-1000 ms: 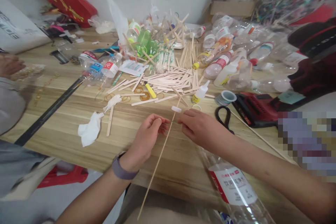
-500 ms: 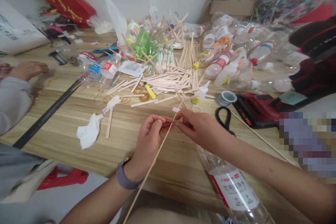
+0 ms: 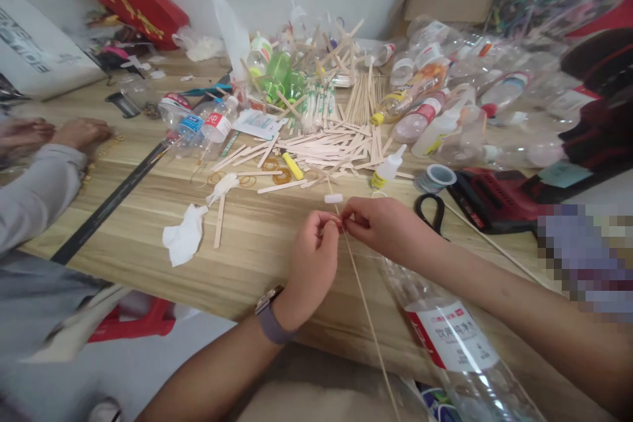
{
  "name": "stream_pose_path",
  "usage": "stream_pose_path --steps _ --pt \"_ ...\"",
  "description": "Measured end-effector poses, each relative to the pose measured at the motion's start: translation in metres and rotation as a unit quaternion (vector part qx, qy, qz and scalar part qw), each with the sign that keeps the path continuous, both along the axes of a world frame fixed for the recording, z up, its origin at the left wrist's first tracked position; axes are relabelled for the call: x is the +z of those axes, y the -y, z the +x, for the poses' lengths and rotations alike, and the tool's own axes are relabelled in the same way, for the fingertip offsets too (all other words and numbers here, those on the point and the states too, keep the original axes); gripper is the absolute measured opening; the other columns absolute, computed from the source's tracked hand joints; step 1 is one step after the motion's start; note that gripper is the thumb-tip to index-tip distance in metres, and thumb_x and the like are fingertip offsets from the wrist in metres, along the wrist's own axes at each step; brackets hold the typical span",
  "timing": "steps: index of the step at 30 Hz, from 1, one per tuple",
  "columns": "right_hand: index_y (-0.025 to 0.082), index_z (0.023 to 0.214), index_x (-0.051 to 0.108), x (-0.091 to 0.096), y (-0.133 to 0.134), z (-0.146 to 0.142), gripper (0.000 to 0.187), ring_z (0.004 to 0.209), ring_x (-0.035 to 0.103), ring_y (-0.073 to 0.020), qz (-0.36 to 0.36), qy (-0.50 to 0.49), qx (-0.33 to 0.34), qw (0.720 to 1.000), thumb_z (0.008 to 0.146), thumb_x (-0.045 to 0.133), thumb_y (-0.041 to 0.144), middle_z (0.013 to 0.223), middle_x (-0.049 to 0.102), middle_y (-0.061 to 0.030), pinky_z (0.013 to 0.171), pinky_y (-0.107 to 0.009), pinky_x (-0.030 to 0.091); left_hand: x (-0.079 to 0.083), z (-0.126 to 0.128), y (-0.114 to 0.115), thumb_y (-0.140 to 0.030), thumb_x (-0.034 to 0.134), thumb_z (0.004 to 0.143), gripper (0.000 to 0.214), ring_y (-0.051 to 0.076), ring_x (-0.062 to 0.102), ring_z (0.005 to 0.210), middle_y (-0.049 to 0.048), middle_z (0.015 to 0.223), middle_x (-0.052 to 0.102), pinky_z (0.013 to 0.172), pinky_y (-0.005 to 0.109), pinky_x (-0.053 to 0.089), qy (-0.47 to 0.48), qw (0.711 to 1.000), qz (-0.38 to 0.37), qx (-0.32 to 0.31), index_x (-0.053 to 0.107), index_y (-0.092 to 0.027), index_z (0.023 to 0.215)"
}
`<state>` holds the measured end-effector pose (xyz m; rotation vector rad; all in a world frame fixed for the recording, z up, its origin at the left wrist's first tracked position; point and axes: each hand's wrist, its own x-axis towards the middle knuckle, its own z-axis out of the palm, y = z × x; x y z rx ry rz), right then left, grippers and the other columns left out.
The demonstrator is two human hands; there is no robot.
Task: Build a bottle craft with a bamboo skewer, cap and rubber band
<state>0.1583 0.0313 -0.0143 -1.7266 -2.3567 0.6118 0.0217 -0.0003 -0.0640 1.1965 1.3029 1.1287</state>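
Observation:
My left hand (image 3: 312, 265) and my right hand (image 3: 384, 227) meet over the wooden table (image 3: 257, 257), both pinching a long thin wooden skewer (image 3: 366, 308). The skewer runs from the pinch down toward me, past the table's front edge. A small white piece (image 3: 333, 198) sits at the skewer's upper end, just above my fingertips. My left wrist wears a grey watch band (image 3: 271, 323). A clear plastic bottle with a red and white label (image 3: 451, 336) lies under my right forearm.
A heap of flat wooden sticks (image 3: 326, 145), rubber bands, a glue bottle (image 3: 386, 171), tape roll (image 3: 435, 178), black scissors (image 3: 431, 211) and a red tool (image 3: 489, 194) lie beyond my hands. Empty bottles crowd the back right. Another person's hands (image 3: 74, 135) rest at left beside a black rod (image 3: 109, 204).
My hands have drawn closer together on the skewer. Its lower end has swung from my left toward my right. The camera has shifted left, so everything sits a little further right.

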Motion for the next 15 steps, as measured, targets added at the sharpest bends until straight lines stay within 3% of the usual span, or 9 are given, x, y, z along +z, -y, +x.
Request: stream_pose_path --steps 7,15 --pt "0.020 0.082 0.068 0.0015 0.0060 0.0043 0.012 0.054 0.053 -0.0128 -0.008 0.007 0.023 1.000 0.082 0.057 0.018 0.056 0.060 0.0024 0.053 -0.023 0.029 -0.0071 -0.0029 0.0070 -0.021 0.048 0.088 0.010 0.018 0.061 0.088 0.0033 0.088 0.065 0.082 0.032 0.048 0.084 0.996 -0.025 -0.005 0.056 -0.019 0.084" --pt "0.021 0.082 0.069 -0.0029 -0.0033 0.0093 0.012 0.048 0.047 -0.0101 -0.009 -0.032 0.063 0.997 0.083 0.057 0.020 0.051 0.052 0.0059 0.051 -0.022 0.029 0.0019 -0.0081 0.0062 -0.018 0.045 0.088 0.013 0.018 0.059 0.091 0.0024 0.088 0.064 0.082 0.030 0.045 -0.003 1.000 -0.016 -0.019 0.057 -0.019 0.083"
